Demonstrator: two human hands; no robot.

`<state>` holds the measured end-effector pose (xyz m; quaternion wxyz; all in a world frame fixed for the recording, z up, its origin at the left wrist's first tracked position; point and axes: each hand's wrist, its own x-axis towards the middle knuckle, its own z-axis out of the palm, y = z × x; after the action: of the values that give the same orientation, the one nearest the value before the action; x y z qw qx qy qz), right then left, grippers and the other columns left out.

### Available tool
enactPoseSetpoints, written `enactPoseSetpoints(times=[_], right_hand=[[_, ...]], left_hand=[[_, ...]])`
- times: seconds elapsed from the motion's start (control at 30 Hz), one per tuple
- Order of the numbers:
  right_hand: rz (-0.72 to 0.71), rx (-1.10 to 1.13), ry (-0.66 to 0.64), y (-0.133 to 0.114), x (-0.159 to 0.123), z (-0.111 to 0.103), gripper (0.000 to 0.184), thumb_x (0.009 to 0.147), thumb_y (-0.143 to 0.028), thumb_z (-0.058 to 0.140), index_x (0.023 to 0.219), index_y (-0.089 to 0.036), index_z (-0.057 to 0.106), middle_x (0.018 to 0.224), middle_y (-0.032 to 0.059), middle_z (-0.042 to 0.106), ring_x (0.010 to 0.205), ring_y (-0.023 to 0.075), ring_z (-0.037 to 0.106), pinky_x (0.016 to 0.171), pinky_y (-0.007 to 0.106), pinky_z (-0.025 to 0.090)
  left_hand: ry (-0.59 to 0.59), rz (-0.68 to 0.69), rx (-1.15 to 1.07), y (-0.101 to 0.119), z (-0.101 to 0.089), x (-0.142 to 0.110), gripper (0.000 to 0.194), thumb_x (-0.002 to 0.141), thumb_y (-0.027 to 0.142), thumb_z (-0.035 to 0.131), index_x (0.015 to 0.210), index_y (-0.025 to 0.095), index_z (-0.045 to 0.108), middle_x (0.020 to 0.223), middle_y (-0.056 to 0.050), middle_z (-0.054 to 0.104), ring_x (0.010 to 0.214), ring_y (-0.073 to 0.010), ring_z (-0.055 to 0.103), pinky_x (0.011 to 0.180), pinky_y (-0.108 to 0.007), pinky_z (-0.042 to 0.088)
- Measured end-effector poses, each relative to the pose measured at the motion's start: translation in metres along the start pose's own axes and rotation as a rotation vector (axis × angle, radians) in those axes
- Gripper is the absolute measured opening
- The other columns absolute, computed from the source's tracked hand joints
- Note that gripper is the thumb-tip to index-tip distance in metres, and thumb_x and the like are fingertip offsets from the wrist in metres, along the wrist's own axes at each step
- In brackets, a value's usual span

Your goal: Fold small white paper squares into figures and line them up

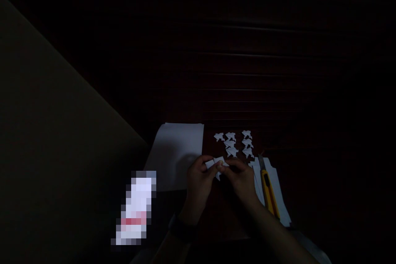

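Between both hands is a small piece of folded white paper (219,160), with flaps sticking out past the fingers. My left hand (199,176) pinches its left side, thumb on top. From the other side my right hand (240,175) grips it, its thumb meeting the left thumb at the middle. The fingers cover part of the folds. Just beyond the hands lie several small folded paper figures (230,143) in loose columns, with another column of folded paper figures (246,143) to the right.
White paper sheets (176,148) lie on the dark table at the left. A yellow utility knife (269,194), blade showing, rests on cut paper (280,189) by my right forearm. A pixelated bright object (136,206) is at lower left. A pale wall (55,132) rises at the left.
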<state>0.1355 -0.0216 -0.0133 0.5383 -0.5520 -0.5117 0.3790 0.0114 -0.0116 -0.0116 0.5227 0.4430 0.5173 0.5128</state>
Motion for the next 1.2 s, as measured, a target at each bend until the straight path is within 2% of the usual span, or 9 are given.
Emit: enactPoseSetpoints(times=[0.13, 0.23, 0.43, 0.6, 0.77, 0.93, 1.1, 1.2], right_hand=[[0.051, 0.154, 0.006, 0.002, 0.003, -0.001, 0.011, 0.071, -0.029, 0.071, 0.078, -0.02, 0.071, 0.085, 0.0042, 0.066, 0.082, 0.0202, 0.061, 0.075, 0.032, 0.048], [0.063, 0.153, 0.016, 0.001, 0.006, -0.005, 0.012, 0.071, -0.03, 0.071, 0.078, -0.02, 0.072, 0.085, 0.0047, 0.067, 0.083, 0.0212, 0.062, 0.077, 0.034, 0.048], [0.191, 0.058, 0.127, 0.0, 0.006, -0.008, 0.024, 0.068, -0.038, 0.073, 0.084, -0.02, 0.071, 0.073, 0.0031, 0.068, 0.065, 0.0191, 0.06, 0.059, 0.03, 0.046], [0.173, 0.105, 0.192, 0.002, 0.005, -0.004, 0.024, 0.067, -0.039, 0.073, 0.077, -0.018, 0.065, 0.07, 0.0014, 0.065, 0.062, 0.0159, 0.057, 0.056, 0.027, 0.044], [0.146, 0.06, 0.184, -0.001, 0.005, -0.004, 0.026, 0.07, -0.041, 0.07, 0.07, -0.017, 0.06, 0.064, -0.0001, 0.061, 0.058, 0.0142, 0.054, 0.055, 0.026, 0.043], [0.106, -0.038, 0.169, -0.006, 0.006, -0.008, 0.026, 0.072, -0.042, 0.068, 0.067, -0.018, 0.061, 0.068, 0.0021, 0.065, 0.063, 0.0168, 0.057, 0.06, 0.028, 0.044], [0.158, -0.1, 0.12, 0.0, 0.008, -0.011, 0.029, 0.073, -0.045, 0.066, 0.066, -0.018, 0.06, 0.059, 0.0005, 0.061, 0.054, 0.0154, 0.053, 0.052, 0.027, 0.041], [0.136, -0.112, 0.106, 0.002, 0.008, -0.012, 0.028, 0.073, -0.044, 0.066, 0.066, -0.018, 0.059, 0.059, 0.0005, 0.06, 0.055, 0.0151, 0.053, 0.052, 0.026, 0.041]], left_hand=[[-0.042, -0.016, 0.007, 0.001, 0.001, -0.001, 0.027, 0.072, 0.035, 0.068, 0.091, 0.016, 0.063, 0.081, -0.005, 0.07, 0.07, -0.0164, 0.064, 0.06, -0.023, 0.049], [-0.087, -0.037, 0.031, 0.003, 0.001, -0.001, 0.028, 0.075, 0.038, 0.064, 0.091, 0.016, 0.065, 0.082, -0.005, 0.069, 0.069, -0.0162, 0.063, 0.058, -0.023, 0.048], [-0.146, -0.104, 0.055, 0.003, 0.003, -0.001, 0.029, 0.076, 0.042, 0.062, 0.091, 0.018, 0.066, 0.081, -0.005, 0.068, 0.069, -0.0161, 0.061, 0.058, -0.023, 0.046], [-0.133, -0.144, 0.026, 0.006, 0.005, -0.002, 0.03, 0.075, 0.041, 0.063, 0.09, 0.016, 0.066, 0.08, -0.005, 0.067, 0.07, -0.0163, 0.061, 0.059, -0.023, 0.047], [-0.132, -0.176, 0.005, 0.01, 0.005, -0.003, 0.029, 0.075, 0.041, 0.064, 0.086, 0.014, 0.065, 0.076, -0.004, 0.066, 0.066, -0.0145, 0.06, 0.057, -0.022, 0.046], [-0.149, -0.178, -0.015, 0.008, 0.004, -0.003, 0.03, 0.074, 0.042, 0.065, 0.086, 0.014, 0.066, 0.075, -0.004, 0.067, 0.064, -0.0146, 0.06, 0.056, -0.023, 0.045], [-0.142, -0.151, 0.04, 0.001, 0.002, -0.002, 0.03, 0.072, 0.043, 0.066, 0.081, 0.014, 0.067, 0.071, -0.005, 0.066, 0.062, -0.0156, 0.059, 0.053, -0.023, 0.043], [-0.159, -0.131, 0.035, 0.0, 0.002, -0.002, 0.031, 0.072, 0.044, 0.065, 0.078, 0.014, 0.068, 0.069, -0.005, 0.065, 0.06, -0.0154, 0.058, 0.051, -0.022, 0.042]])
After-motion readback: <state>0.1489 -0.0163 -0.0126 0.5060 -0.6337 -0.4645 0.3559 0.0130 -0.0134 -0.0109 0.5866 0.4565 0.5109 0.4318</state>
